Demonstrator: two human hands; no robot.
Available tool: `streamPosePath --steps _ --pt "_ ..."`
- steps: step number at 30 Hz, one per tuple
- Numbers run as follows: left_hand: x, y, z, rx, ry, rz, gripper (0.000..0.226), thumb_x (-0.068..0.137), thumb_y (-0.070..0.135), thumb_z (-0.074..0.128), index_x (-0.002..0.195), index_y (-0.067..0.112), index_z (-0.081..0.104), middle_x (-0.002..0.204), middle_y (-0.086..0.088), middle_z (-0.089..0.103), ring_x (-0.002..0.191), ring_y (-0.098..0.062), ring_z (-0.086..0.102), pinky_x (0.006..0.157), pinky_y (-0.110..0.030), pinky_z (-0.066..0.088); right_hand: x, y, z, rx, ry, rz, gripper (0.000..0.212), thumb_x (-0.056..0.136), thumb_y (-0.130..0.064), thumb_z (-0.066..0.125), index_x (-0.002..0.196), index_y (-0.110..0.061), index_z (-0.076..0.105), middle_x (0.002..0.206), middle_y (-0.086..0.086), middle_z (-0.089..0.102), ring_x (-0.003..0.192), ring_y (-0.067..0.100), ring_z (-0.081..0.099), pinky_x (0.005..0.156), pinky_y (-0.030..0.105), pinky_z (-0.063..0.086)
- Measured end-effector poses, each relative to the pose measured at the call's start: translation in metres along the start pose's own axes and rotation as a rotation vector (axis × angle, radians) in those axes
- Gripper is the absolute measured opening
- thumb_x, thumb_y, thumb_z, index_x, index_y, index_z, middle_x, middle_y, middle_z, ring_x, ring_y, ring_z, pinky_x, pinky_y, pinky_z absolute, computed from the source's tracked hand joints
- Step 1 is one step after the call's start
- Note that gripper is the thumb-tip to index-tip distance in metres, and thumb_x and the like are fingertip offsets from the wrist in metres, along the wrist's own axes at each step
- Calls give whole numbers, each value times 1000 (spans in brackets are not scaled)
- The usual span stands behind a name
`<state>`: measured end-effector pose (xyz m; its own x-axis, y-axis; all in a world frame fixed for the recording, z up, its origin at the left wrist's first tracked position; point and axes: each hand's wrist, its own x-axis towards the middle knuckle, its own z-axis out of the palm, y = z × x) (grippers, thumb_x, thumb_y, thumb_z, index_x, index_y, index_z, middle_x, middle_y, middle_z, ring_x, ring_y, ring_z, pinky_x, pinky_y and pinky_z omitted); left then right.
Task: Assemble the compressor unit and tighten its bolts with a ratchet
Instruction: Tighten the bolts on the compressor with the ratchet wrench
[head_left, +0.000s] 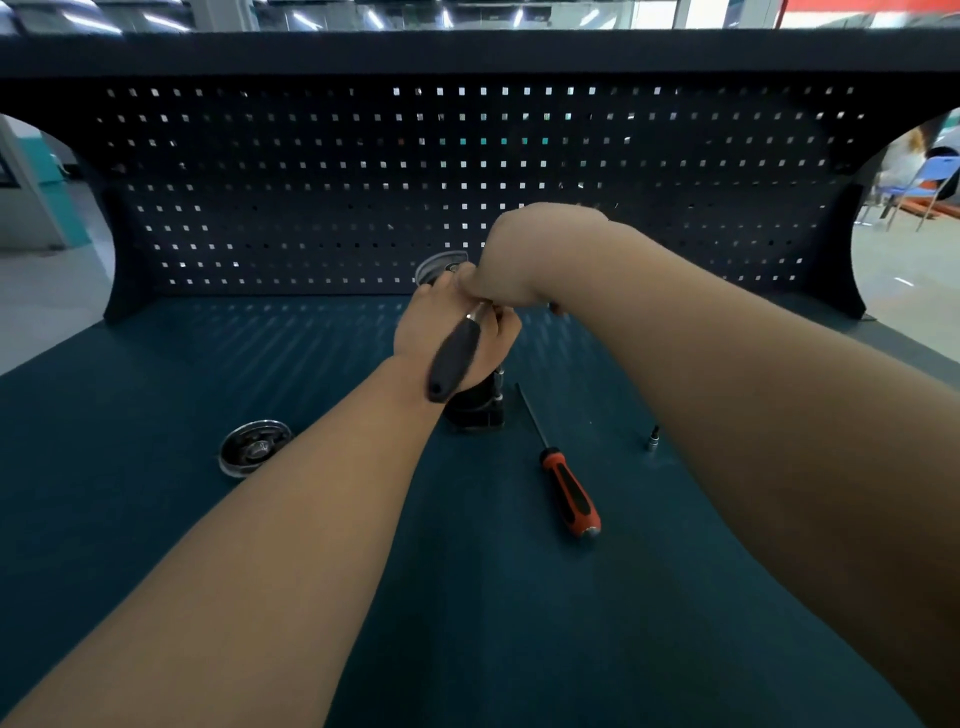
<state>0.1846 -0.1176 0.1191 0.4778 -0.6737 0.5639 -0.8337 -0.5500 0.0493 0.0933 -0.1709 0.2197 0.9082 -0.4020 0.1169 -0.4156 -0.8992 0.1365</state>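
Your right grip (519, 260) is curling onto the ratchet (452, 358) head while your left grip (423, 325) is clasping the compressor (475, 410) on the surface (156, 415). A screwdriver (569, 493) is lying just beside it.

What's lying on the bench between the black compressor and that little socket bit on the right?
An orange-and-black screwdriver, its shaft running between the compressor and the socket bit, in the head view.

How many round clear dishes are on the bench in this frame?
2. One dish lies left of the left forearm; the other dish sits by the pegboard, partly behind the left hand. The arms may hide more.
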Motion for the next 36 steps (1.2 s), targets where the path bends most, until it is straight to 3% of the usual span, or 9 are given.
streamPosePath --steps 4,8,10,14,19,24,28,33,36 --pt "-2 -1 -2 -22 -3 45 34 95 31 40 64 19 33 69 5 32 94 -28 51 78 -35 33 -3 -1 -7 -27 -33 -67 46 97 -44 42 65 -14 54 58 -2 52 44 10 47 45 25 28" --pt "0 -5 2 -53 -2 76 36 94 37 29 99 12 55 101 -7 51 95 -25 47 83 -37 36 1 5 -9 23 -90 -68 47 91 -49 55 64 -10 61 34 -4 54 50 15 58 49 26 36" --pt "0 -5 4 -32 6 111 36 95 36 29 101 14 56 105 -7 49 89 -21 39 81 -35 32 0 11 -11 -35 -76 -133 39 88 -44 63 68 -10 64 50 -3 63 54 16 59 50 27 39" --pt "3 -7 5 -44 -10 96 30 95 36 30 91 17 52 94 0 39 86 -18 36 77 -32 27 -3 13 -10 -150 -15 -239 25 89 -30 62 105 -14 70 102 5 67 84 21 61 66 30 47" --pt "0 -11 4 -48 19 98 27 91 45 28 82 23 40 89 1 37 84 -19 38 76 -33 28 -3 9 -3 -54 89 -89 31 88 -32 57 64 -15 48 56 -1 51 50 15 47 45 25 31" --pt "-1 -6 6 -11 67 96 41 93 37 34 55 26 24 66 7 39 82 -25 52 70 -34 31 -1 -8 3 -75 106 36 35 93 -43 40 68 -19 46 72 -1 53 59 20 52 51 28 35" --pt "-4 -7 0 -72 41 76 36 90 35 36 58 26 20 61 10 22 75 -18 35 70 -33 27 -2 -8 -1 -23 20 -7 39 94 -43 41 69 -17 53 67 0 57 53 16 54 48 25 34" --pt "-6 -2 -4 -173 23 39 29 90 27 47 64 17 39 67 8 30 73 -17 35 70 -34 31 -7 -6 -4 -38 -15 -25 39 94 -43 46 67 -16 53 61 -1 53 51 15 50 48 25 33" --pt "-6 -5 -5 -159 21 102 26 93 30 41 93 9 56 91 -4 48 87 -22 44 78 -37 35 -11 0 -4 -53 15 -92 35 91 -38 57 66 -14 49 59 -1 50 55 16 47 47 27 30"
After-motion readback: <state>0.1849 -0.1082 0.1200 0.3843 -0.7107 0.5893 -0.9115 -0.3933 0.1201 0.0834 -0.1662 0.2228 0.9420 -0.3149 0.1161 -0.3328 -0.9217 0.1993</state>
